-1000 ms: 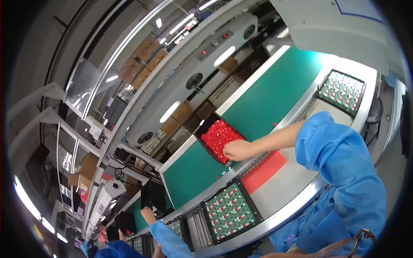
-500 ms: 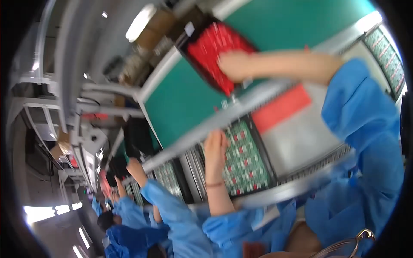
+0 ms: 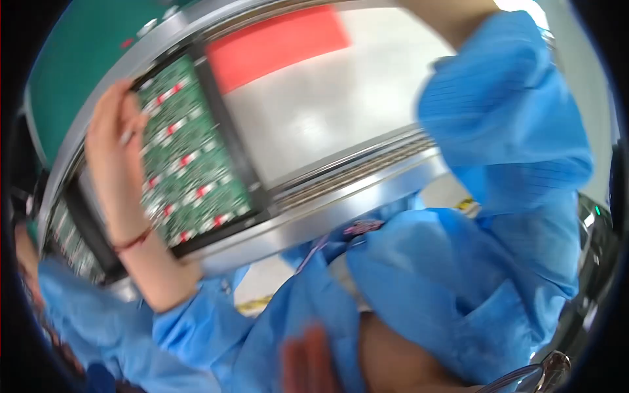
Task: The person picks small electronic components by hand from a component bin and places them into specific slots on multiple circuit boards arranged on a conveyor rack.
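Observation:
My left hand [image 3: 116,134] is over the left edge of a green circuit board panel [image 3: 196,147] dotted with red and white components. Its fingers are curled in, and a tiny pale piece shows among them, too small to name. A black frame [image 3: 226,114] surrounds the panel. My right forearm [image 3: 452,19] leaves the picture at the top, so the right hand is hidden beyond the edge.
Right of the frame, a red sheet [image 3: 278,46] lies on a pale metal plate [image 3: 327,111]. A chain rail [image 3: 357,173] runs along its near side. Beyond the far rail is a green surface [image 3: 78,59]. At left are another board [image 3: 72,239] and a co-worker's blue sleeve [image 3: 98,321].
The view has swung down and right; the red-filled bin has left it. My right hand, earlier in that bin, is out of sight. My left hand stays by the panel's left edge.

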Demonstrator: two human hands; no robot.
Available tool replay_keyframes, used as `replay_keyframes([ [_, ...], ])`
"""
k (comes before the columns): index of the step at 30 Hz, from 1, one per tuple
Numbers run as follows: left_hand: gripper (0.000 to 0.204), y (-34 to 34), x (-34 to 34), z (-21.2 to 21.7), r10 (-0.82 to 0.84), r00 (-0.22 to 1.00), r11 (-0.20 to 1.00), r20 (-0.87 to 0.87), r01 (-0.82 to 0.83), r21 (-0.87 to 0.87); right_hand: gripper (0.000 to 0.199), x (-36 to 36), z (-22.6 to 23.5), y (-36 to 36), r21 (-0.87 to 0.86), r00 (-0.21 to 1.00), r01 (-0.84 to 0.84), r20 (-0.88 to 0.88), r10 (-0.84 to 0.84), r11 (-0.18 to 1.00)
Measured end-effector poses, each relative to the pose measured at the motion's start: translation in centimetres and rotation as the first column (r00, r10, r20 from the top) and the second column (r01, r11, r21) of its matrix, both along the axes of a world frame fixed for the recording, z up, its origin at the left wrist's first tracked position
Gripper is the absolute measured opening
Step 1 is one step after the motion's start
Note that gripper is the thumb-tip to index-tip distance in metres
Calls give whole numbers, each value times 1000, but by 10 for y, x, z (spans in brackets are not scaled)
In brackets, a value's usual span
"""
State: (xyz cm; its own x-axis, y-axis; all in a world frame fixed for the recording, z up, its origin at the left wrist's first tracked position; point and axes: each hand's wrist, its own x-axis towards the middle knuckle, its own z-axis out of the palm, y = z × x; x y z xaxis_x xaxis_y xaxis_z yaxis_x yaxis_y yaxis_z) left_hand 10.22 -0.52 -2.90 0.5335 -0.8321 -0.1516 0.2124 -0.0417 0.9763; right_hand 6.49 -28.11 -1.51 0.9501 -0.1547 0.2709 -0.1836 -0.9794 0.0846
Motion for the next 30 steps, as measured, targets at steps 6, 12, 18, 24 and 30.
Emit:
replay_keyframes([
  [6,20,-4,-10,14,38,996,999,-84,-40,-23,22,-13,26,5,80,990,137,-51,-133,987],
  [12,21,-13,-15,20,21,1000,1000,19,-21,-5,15,-1,11,-8,132,942,254,191,-276,958],
  [18,20,-4,-7,8,91,947,993,-307,-108,-38,12,-26,13,7,-218,958,49,287,16,975],
  [24,21,9,15,10,79,939,987,-335,-122,-109,20,-22,32,20,-275,949,-96,265,171,957],
  [30,16,17,30,19,119,938,968,-325,-183,-173,17,-50,59,59,156,910,-256,373,183,954],
])
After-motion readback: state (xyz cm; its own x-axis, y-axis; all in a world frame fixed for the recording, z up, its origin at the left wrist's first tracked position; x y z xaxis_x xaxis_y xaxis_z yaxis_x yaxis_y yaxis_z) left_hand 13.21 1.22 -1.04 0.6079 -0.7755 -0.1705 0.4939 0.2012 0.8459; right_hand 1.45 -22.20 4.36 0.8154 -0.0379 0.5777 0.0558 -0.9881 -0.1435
